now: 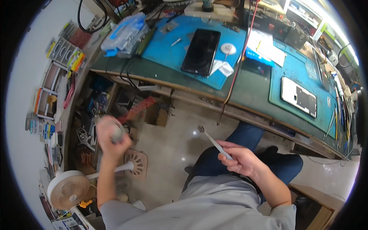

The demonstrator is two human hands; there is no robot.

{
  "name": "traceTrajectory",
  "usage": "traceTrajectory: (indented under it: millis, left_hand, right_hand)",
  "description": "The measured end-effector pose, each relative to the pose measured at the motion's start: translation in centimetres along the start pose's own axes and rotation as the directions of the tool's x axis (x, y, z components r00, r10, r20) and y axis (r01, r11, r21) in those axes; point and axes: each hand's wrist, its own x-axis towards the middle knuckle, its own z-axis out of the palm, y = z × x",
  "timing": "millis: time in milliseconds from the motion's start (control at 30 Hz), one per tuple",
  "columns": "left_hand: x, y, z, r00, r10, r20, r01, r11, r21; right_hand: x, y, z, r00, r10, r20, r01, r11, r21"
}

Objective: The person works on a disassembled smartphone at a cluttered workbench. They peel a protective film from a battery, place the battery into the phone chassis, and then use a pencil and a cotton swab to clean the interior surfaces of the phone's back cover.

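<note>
My right hand (pixel 240 160) grips a slim white-handled brush (pixel 217 145), its small dark oval head pointing up and left over the floor. Off to the left, my left hand (pixel 109 138) is smeared by motion, its fingers curled around a round greyish thing (pixel 118 133) that looks like a small jar or can. On the bench's blue mat (pixel 161 42) lies a black smartphone (pixel 202 51), screen up. Beside it are a white round piece (pixel 228 48) and a crumpled white wipe (pixel 222 69). Neither hand touches the bench.
A white opened phone body (pixel 299 96) lies on the right-hand mat, near tweezers and other slim tools (pixel 337 111). A clear plastic box (pixel 126 34) stands at the bench's left end. A red cable (pixel 234 76) hangs over the front edge. A fan (pixel 69 189) stands low on the left.
</note>
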Motion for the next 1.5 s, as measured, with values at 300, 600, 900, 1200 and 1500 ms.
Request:
traceTrajectory:
  millis: [300, 600, 900, 1200, 1500]
  left_hand:
    - [-7.2, 7.1, 6.1, 0.983, 0.11, 0.148, -0.083, 0.981, -0.178]
    - [-5.3, 6.9, 6.9, 0.97, 0.168, 0.176, -0.141, 0.978, -0.156]
    - [-5.4, 6.7, 6.8, 0.966, 0.185, 0.183, -0.159, 0.976, -0.148]
    - [-4.9, 3.7, 5.9, 0.998, 0.043, 0.044, -0.039, 0.996, -0.084]
    - [10.9, -15.4, 2.1, 0.597, -0.402, -0.695, 0.481, 0.872, -0.09]
  right_hand:
    - [-1.1, 1.4, -0.6, 0.999, 0.03, -0.039, -0.033, 0.994, -0.1]
    - [-1.7, 2.8, -1.1, 1.0, 0.021, -0.022, -0.024, 0.991, -0.131]
    - [-1.6, 2.6, -1.0, 0.999, 0.017, -0.047, -0.023, 0.992, -0.127]
    - [-1.1, 2.6, -0.3, 0.999, 0.051, -0.008, -0.052, 0.995, -0.09]
    - [12.7, 5.3, -1.7, 0.842, -0.492, 0.22, -0.085, -0.524, -0.848]
